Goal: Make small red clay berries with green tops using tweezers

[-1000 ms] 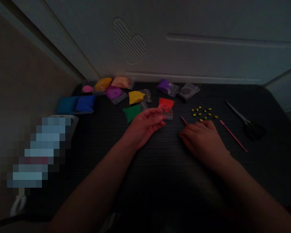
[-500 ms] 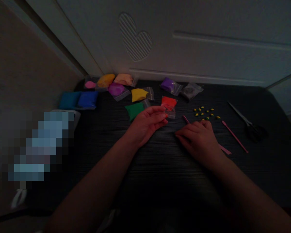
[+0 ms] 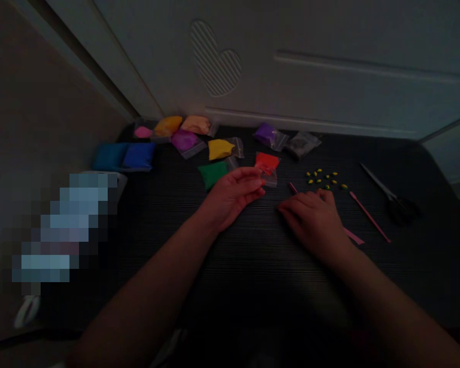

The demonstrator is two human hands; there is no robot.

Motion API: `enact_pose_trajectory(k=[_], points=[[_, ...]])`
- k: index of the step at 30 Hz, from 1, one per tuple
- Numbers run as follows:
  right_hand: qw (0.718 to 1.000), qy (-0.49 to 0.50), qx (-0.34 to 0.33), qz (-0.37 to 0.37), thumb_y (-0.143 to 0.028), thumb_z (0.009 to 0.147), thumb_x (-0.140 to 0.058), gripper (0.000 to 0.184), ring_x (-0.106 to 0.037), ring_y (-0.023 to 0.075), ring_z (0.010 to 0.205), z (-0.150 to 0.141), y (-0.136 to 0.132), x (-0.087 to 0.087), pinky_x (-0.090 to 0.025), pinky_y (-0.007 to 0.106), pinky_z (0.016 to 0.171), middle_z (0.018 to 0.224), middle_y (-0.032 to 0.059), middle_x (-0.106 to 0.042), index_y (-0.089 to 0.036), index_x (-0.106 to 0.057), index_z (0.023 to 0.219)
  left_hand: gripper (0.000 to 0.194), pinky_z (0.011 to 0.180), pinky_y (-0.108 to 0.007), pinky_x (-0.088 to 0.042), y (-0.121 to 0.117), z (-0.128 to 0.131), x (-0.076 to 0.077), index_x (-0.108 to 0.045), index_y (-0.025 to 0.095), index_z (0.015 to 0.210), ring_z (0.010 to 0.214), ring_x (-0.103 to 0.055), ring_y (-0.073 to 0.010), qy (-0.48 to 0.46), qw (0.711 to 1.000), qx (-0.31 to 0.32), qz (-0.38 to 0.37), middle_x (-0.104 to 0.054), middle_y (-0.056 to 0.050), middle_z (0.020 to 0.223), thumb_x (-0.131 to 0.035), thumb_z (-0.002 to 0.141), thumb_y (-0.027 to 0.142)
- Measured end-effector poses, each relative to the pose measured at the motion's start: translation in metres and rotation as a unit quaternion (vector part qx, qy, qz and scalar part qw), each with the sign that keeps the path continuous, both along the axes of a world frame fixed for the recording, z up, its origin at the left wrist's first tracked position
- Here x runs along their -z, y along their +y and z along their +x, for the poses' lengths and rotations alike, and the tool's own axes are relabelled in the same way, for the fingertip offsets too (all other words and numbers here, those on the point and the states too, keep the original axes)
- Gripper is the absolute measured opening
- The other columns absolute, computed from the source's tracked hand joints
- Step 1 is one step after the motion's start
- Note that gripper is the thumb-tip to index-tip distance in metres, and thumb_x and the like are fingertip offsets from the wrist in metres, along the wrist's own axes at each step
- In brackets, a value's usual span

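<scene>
My left hand [image 3: 235,198] is held over the dark table, its thumb and fingertips pinching a tiny bit of red clay [image 3: 263,182]. Just behind those fingertips lies a zip bag of red-orange clay [image 3: 267,162]. A bag of green clay [image 3: 213,175] is partly covered by the same hand. My right hand [image 3: 312,217] rests low on the tabletop, fingers curled and pressed together; whatever they hold, if anything, is hidden. Beneath it runs a pink tool [image 3: 353,235], with only its two ends showing. Several small yellow-and-green clay pieces [image 3: 318,181] lie beyond the right hand.
Scissors [image 3: 391,197] and a thin pink stick [image 3: 370,216] lie at the right. Bags of yellow [image 3: 220,150], purple [image 3: 266,134], grey [image 3: 302,144] and blue clay [image 3: 138,156] line the back and left. A blurred-out object [image 3: 69,225] sits at the left edge.
</scene>
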State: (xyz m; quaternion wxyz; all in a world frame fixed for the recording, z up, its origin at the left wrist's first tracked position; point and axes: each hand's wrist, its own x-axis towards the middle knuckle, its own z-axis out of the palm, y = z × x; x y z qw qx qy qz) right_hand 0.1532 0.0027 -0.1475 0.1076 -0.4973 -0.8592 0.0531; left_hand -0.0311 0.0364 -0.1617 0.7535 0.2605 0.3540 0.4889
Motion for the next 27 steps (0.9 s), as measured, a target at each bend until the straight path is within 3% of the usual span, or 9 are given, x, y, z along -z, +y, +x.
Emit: enact_pose_trajectory(k=[7,21,24,27], points=[[1.0,0.026,0.008,-0.004,-0.026,0.085,-0.046,0.017,-0.051,0.0175,0.084,0.0,0.001,-0.001,-0.022,0.035,0.078,0.089,0.0013,-0.065,-0.023,-0.062,0.088,0.017,0.072,-0.023,-0.047,0.0,0.001,-0.001,-0.062,0.015,0.082,0.064,-0.059,-0.0067,-0.007,1.0,-0.001,-0.005,-0.064,0.0,0.073,-0.065,0.068,0.007],[0.998,-0.052,0.013,0.014,-0.02,0.085,-0.042,0.019,-0.05,0.0194,0.082,-0.015,-0.007,0.001,-0.021,0.039,0.079,0.085,0.0042,-0.063,-0.021,-0.06,0.089,0.017,0.072,-0.021,-0.048,0.001,0.0,0.0,-0.062,0.015,0.084,0.065,-0.059,-0.0062,0.007,1.0,-0.005,-0.005,-0.064,0.001,0.073,-0.065,0.068,0.008],[0.999,-0.035,0.018,0.02,-0.017,0.084,-0.041,0.018,-0.051,0.02,0.083,-0.016,-0.006,0.004,-0.024,0.038,0.08,0.085,0.0064,-0.063,-0.018,-0.058,0.089,0.018,0.072,-0.021,-0.049,0.001,-0.001,0.0,-0.062,0.015,0.084,0.064,-0.059,-0.0062,0.017,1.0,-0.007,-0.009,-0.064,0.0,0.073,-0.065,0.067,0.009],[0.999,0.042,0.028,0.011,-0.018,0.085,-0.041,0.016,-0.052,0.018,0.083,-0.012,-0.004,0.003,-0.029,0.035,0.081,0.084,0.0054,-0.062,-0.016,-0.057,0.087,0.02,0.072,-0.022,-0.049,0.001,-0.001,-0.001,-0.062,0.015,0.084,0.064,-0.059,-0.0064,0.027,0.999,-0.012,-0.015,-0.064,0.0,0.073,-0.066,0.066,0.009]])
